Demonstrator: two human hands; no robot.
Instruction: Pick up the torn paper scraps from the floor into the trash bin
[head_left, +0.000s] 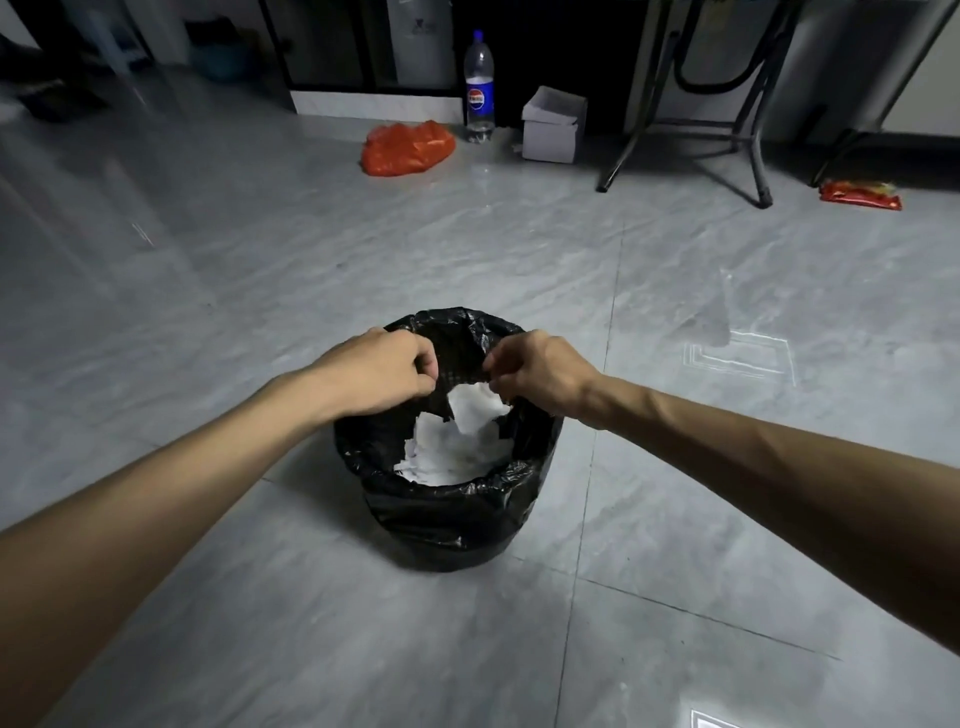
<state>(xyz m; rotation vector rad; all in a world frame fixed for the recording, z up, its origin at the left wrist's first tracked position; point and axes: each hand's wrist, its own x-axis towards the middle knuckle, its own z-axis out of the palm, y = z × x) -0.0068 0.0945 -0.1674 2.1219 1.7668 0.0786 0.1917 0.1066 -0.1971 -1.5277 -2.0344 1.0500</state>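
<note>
Torn paper scraps (457, 441), white, lay heaped inside the trash bin (452, 525), no single long axis among them. Bin stood upright on the floor (260, 623), mouth facing up, lined with a black bag (415, 504) folded over the rim. Left hand (382, 369) hovered over the bin's left rim, grip curled with fingertips pressed together; whether it pinched anything could not be told. Right hand (535, 371) over the right rim, grip likewise drawn together at the fingertips, contents not visible. Grey tiled floor lay bare all around the bin, open on every side. Well beyond: orange plastic bag (408, 148), a clear bottle (479, 88) with a blue Pepsi label, a white open box (553, 124), metal stand legs (691, 130), and a red wrapper (860, 195) at far right, print unreadable.
</note>
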